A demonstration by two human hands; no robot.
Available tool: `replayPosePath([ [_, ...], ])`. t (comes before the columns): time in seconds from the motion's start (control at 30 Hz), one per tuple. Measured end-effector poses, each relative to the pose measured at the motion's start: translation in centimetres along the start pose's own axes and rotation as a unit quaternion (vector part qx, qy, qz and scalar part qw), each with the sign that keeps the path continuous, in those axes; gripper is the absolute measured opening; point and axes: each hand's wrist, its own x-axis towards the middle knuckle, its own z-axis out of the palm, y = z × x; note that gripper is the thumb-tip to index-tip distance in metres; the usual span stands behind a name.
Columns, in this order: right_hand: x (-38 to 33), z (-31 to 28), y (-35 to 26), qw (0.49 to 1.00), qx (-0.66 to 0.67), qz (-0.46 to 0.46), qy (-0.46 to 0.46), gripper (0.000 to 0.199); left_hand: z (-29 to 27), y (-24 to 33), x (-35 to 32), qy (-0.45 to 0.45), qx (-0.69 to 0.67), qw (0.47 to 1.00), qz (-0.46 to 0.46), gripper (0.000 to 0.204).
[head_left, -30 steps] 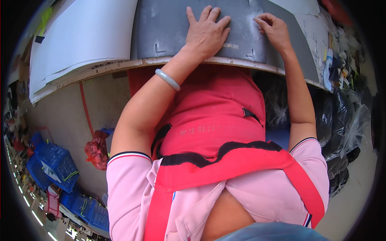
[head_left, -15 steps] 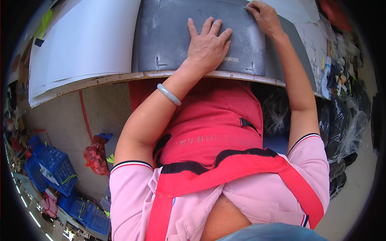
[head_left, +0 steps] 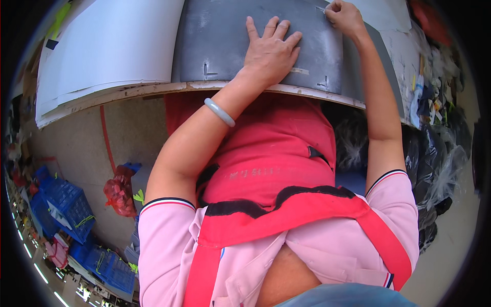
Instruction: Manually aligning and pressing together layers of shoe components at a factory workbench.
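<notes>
A dark grey flat board (head_left: 225,46) with whitish smudges lies at the table's near edge. It has L-shaped marks near its corners and a small pale strip by the near edge. My left hand (head_left: 271,53) rests flat on the middle of it, fingers spread, holding nothing. At the board's far right corner my right hand (head_left: 346,19) is closed in a pinch, fingertips down by a pale corner mark. What it pinches, if anything, is too small to make out.
Large white sheets (head_left: 112,46) are stacked left of the board, reaching the table edge. On the floor at left are blue plastic crates (head_left: 69,207) and a red bag (head_left: 121,192). Black and clear plastic bags (head_left: 434,163) crowd the right side.
The whole view has shifted slightly, so the table sits higher and further right in it. Both hands keep nearly the same places on the board; the right stays pinched.
</notes>
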Motion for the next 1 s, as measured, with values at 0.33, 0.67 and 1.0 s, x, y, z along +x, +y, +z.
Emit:
replayPosePath([
  [0.33,-1.4,2.3,-12.8,0.980,0.153,-0.125,-0.008,0.014,0.0,-0.7,-0.3,0.019,0.007,1.000,-0.009,0.036],
  [0.67,2.0,9.7,-22.0,0.946,0.039,-0.321,0.001,0.011,-0.1,-0.1,-0.2,0.005,-0.035,0.999,0.001,0.034],
  [1.0,2.6,8.6,-24.8,0.914,-0.091,-0.394,-0.017,0.011,0.3,-0.6,-0.3,0.023,-0.033,0.999,-0.003,0.036],
])
